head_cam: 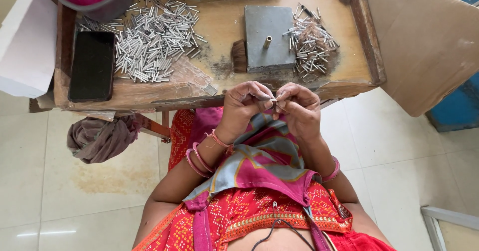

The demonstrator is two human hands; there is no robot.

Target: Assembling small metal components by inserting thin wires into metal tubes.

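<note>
Below the camera stands a low wooden work table (349, 76) with raised edges, on a floor of pale tiles (75, 181). On the table lies a big heap of short silver metal tubes (152, 44), and beside it a black phone (92, 65) lies flat. In the middle sits a grey metal block (269, 51) with a small brass pin (268, 42) standing up, a dark brush (239, 56) touching its left side, and a smaller pile of thin metal pieces (312, 46) on its right side.

A white box (27, 41) stands at the left of the table, and a large brown cardboard sheet (424, 41) leans at the right. A grey bowl (100, 4) holding pink material is cut off at the top edge. A grey cloth (100, 138) hangs under the table.

Both hands meet just in front of the table edge. The left hand (244, 106) and the right hand (297, 109) have their fingers curled and pinch together one small tube (273, 99) between the fingertips. The tube is mostly hidden, so its form is hard to make out.
</note>
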